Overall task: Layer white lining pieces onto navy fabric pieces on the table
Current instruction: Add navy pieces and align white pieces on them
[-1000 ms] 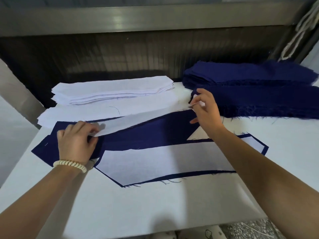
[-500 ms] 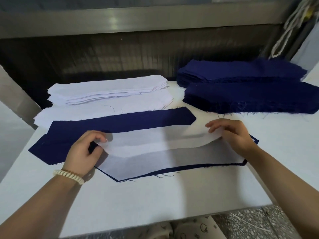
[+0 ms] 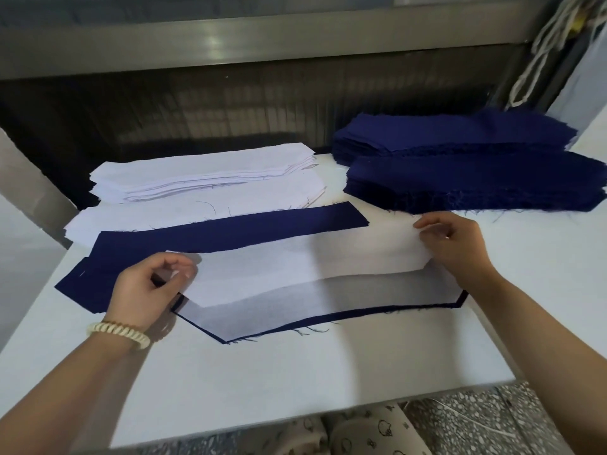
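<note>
A long white lining piece point(image 3: 295, 267) is stretched between my hands just above the table. My left hand point(image 3: 147, 287) pinches its left end and my right hand point(image 3: 456, 244) pinches its right end. Under it lies a navy piece covered by white lining point(image 3: 328, 303), only its navy edge point(image 3: 328, 318) showing along the front. Behind it lies a bare navy fabric piece point(image 3: 213, 231), partly overlapped by the held lining. A stack of white lining pieces point(image 3: 203, 175) sits at the back left, and stacks of navy pieces point(image 3: 476, 169) at the back right.
The white table point(image 3: 295, 372) has its front edge close to me, with speckled floor point(image 3: 476, 418) below it. A dark metal machine housing point(image 3: 262, 103) runs along the back. White cords point(image 3: 545, 44) hang at the upper right.
The white lining piece has come down from over the rear navy piece toward me, and both hands moved with it. My right hand has shifted right and slightly back.
</note>
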`<state>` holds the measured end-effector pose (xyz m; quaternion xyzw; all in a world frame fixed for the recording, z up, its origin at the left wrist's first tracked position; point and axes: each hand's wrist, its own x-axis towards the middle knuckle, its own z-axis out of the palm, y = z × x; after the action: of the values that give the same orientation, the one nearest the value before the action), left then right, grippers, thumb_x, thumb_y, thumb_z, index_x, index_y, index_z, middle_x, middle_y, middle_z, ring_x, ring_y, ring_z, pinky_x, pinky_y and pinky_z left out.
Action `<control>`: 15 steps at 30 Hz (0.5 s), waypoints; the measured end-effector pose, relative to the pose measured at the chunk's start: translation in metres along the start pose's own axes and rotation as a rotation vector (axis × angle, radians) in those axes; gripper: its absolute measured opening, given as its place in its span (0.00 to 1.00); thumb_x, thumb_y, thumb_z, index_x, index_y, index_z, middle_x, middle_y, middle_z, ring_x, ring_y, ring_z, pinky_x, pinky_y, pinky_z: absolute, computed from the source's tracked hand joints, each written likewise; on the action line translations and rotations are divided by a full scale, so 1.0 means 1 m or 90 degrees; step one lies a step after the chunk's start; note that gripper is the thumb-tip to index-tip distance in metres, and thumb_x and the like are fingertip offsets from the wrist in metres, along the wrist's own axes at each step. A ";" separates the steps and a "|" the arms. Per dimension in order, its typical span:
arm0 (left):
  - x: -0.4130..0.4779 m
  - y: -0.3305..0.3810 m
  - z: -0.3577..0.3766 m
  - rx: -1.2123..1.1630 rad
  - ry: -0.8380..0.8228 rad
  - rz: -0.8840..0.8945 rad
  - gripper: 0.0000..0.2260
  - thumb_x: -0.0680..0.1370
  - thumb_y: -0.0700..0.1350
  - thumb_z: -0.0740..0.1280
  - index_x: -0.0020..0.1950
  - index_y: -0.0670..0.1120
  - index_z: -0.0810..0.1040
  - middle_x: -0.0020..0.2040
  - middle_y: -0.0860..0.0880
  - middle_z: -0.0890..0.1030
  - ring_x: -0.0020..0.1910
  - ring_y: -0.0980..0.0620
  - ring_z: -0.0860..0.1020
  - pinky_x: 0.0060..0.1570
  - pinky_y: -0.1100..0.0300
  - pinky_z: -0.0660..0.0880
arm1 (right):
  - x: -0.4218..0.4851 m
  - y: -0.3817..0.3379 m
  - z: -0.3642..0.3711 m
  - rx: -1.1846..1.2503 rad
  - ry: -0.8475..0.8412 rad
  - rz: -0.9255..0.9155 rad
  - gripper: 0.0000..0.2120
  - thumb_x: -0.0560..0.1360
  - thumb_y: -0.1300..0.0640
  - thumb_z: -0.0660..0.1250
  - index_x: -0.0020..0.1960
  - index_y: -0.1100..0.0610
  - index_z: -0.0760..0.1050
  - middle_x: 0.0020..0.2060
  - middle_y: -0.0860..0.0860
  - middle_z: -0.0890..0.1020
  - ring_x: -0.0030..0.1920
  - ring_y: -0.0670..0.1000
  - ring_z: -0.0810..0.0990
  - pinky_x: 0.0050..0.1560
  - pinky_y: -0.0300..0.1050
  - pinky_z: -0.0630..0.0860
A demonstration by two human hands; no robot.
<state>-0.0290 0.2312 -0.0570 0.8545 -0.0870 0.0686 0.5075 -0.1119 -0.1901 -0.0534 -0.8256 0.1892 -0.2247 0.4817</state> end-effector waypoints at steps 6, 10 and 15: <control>-0.015 0.006 -0.003 0.072 -0.090 0.030 0.10 0.70 0.42 0.74 0.40 0.59 0.81 0.40 0.62 0.82 0.31 0.61 0.75 0.32 0.71 0.71 | -0.011 0.008 -0.021 0.001 -0.026 -0.017 0.16 0.74 0.72 0.63 0.40 0.53 0.79 0.45 0.48 0.82 0.48 0.45 0.79 0.54 0.35 0.72; -0.023 0.004 0.001 0.087 -0.105 0.030 0.13 0.70 0.38 0.74 0.36 0.58 0.82 0.39 0.61 0.82 0.35 0.57 0.76 0.38 0.67 0.72 | -0.020 0.022 -0.025 -0.020 -0.038 -0.013 0.20 0.74 0.74 0.61 0.37 0.50 0.79 0.43 0.46 0.82 0.50 0.48 0.80 0.55 0.32 0.73; -0.026 0.004 0.003 0.090 -0.102 0.046 0.09 0.69 0.37 0.75 0.38 0.52 0.82 0.38 0.59 0.83 0.40 0.54 0.78 0.41 0.68 0.71 | -0.028 0.030 -0.024 -0.030 -0.021 -0.006 0.22 0.73 0.74 0.60 0.37 0.49 0.79 0.42 0.44 0.82 0.49 0.48 0.79 0.52 0.35 0.71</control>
<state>-0.0555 0.2289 -0.0601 0.8871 -0.1529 0.0246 0.4348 -0.1509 -0.2067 -0.0743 -0.8412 0.1829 -0.2089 0.4639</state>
